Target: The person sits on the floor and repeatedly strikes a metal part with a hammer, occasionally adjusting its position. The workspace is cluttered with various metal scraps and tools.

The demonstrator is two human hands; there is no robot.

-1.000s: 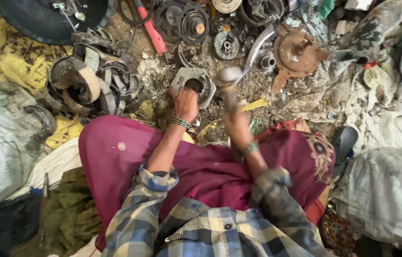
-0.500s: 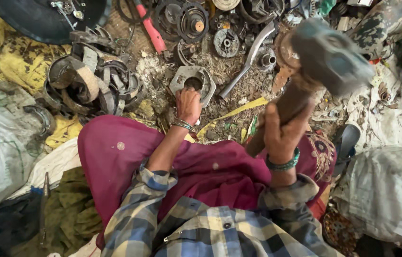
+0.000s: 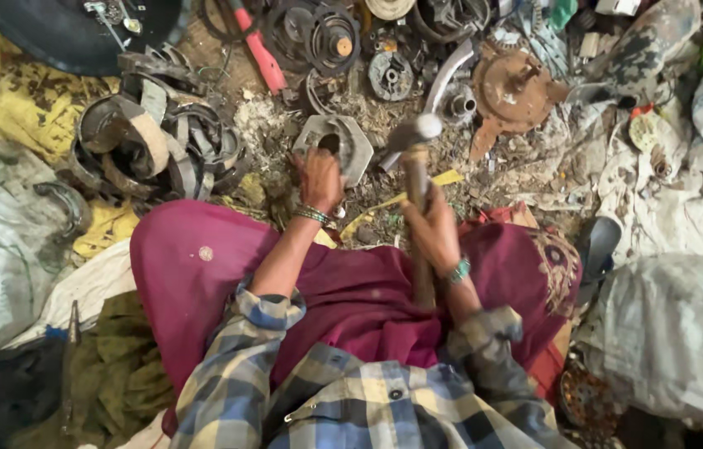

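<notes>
The right hand (image 3: 434,226) has its grip wrapped tight around the wooden handle of a hammer (image 3: 414,158), whose steel head hangs just to the right of a grey hexagonal metal housing (image 3: 336,143) lying on the littered floor. The left hand (image 3: 318,179) is clamped on the near edge of that housing. A rusty round hub (image 3: 518,91) lies well to the right of the housing, a red-handled tool (image 3: 260,50) beyond it

Dirt floor (image 3: 418,179) before you, strewn with debris: hexagonal metal housing (image 3: 336,143), rusty round hub (image 3: 518,87), curved brake shoes (image 3: 160,141), red-handled tool (image 3: 260,50), white sacks (image 3: 684,333).
</notes>
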